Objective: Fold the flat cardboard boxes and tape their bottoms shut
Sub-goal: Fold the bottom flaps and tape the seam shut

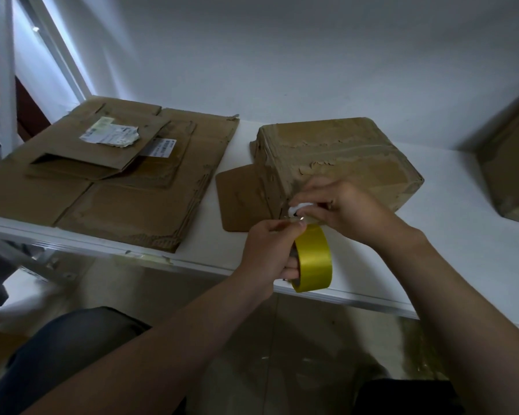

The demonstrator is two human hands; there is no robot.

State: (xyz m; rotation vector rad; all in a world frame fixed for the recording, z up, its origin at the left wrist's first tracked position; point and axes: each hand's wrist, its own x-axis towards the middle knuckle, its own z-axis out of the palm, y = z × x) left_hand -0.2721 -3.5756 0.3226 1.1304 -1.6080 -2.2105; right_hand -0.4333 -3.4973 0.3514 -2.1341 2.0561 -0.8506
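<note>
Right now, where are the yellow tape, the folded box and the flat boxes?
yellow tape (313,257): head view, on the roll's shiny outer band.
folded box (342,155): head view, on its upturned face.
flat boxes (132,211): head view, on the big bottom sheet.

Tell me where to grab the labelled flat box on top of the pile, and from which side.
Take the labelled flat box by its near-left end, coming from the front left. That end seems to gape open, so fingers could slip inside with the thumb on top; its other edges lie flat on the cardboard pile.
</note>
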